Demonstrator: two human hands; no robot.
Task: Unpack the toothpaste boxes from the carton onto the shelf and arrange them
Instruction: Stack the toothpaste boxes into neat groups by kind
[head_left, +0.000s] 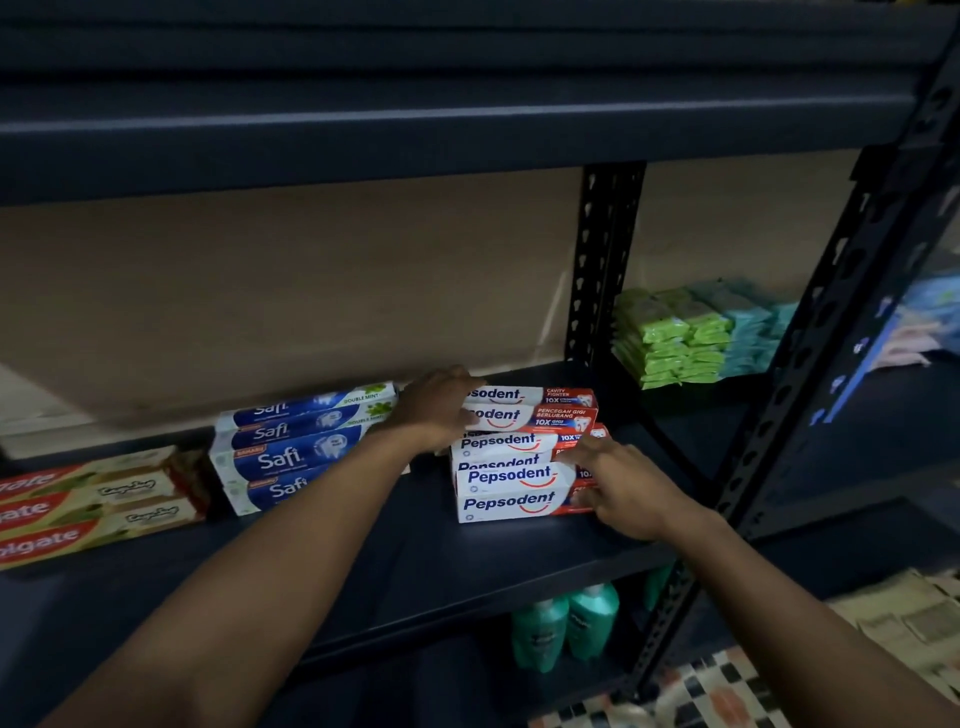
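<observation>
Pepsodent boxes; Safi boxes; Colgate boxes

From where I stand, only the person's two arms show. The left forearm and right forearm are bare along their whole visible length, long and lean, narrowing at the wrists. The left hand and right hand are bare too. Dim light and slight blur hide finer detail on the fingers.
</observation>
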